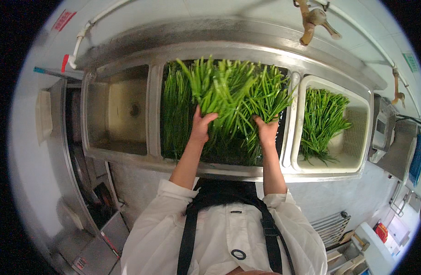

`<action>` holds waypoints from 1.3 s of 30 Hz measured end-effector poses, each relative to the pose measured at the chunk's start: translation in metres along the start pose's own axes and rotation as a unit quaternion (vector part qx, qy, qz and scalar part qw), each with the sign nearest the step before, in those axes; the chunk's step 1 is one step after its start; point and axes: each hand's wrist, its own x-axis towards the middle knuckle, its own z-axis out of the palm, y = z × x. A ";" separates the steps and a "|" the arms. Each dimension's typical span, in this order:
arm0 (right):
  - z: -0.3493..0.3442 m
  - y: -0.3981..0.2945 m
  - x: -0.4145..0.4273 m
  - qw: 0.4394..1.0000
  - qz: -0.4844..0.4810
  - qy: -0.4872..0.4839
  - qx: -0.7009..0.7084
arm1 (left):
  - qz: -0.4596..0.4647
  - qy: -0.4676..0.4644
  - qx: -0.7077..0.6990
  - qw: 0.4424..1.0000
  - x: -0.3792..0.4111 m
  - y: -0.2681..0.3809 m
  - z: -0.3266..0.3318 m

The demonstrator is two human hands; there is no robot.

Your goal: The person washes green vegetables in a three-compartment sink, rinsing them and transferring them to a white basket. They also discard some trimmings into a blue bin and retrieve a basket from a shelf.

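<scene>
Both my hands are over the middle basin of a stainless steel sink (155, 103). My left hand (201, 127) grips a large bunch of long green chives (224, 86) from its left side, thumb on top. My right hand (266, 131) is closed around the right part of the same greens, where the stalks fan out (270, 91). More chives (176, 103) lie in the basin left of my left hand, dark and wet-looking. To the right, a white plastic basket (359, 137) sits in the sink's right bay, with chives (324, 120) heaped along its left side. My fingers are largely hidden by the stalks.
A left basin (124, 110) with a drain adjoins the middle one. Brass taps (312, 22) hang from a white wall pipe (365, 34) above the back edge. Metal equipment (396, 137) stands at right, and a slatted metal rack (330, 225) is at lower right.
</scene>
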 end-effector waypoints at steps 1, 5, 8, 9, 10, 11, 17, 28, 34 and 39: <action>0.000 0.000 -0.001 1.000 -0.004 -0.010 -0.016 | 0.019 0.005 0.062 0.998 0.001 -0.010 0.002; -0.008 0.009 0.000 0.985 0.020 -0.073 -0.156 | 0.137 -0.057 0.343 0.928 -0.007 -0.031 0.035; -0.011 0.024 0.015 0.948 -0.005 -0.030 -0.317 | 0.228 0.017 0.527 0.819 -0.003 -0.033 0.047; -0.010 0.033 0.022 0.941 -0.006 -0.006 -0.338 | 0.234 0.038 0.545 0.804 0.009 -0.039 0.046; -0.009 0.045 0.030 0.937 0.007 0.017 -0.349 | 0.201 0.036 0.540 0.816 0.027 -0.049 0.048; -0.009 0.059 0.040 0.921 0.025 0.035 -0.388 | 0.170 0.033 0.537 0.826 0.045 -0.061 0.050; -0.006 0.104 0.064 0.921 0.242 -0.027 -0.305 | -0.027 -0.002 0.453 0.891 0.116 -0.106 0.021; -0.049 0.098 0.035 0.931 0.360 0.015 0.064 | -0.212 0.000 0.096 0.973 0.113 -0.105 -0.033; -0.086 0.073 0.006 0.906 0.314 -0.005 0.285 | -0.136 0.051 -0.039 0.989 0.056 -0.078 -0.017; -0.087 0.056 0.000 0.887 0.298 -0.059 0.347 | -0.084 0.010 -0.113 0.990 0.058 -0.084 -0.033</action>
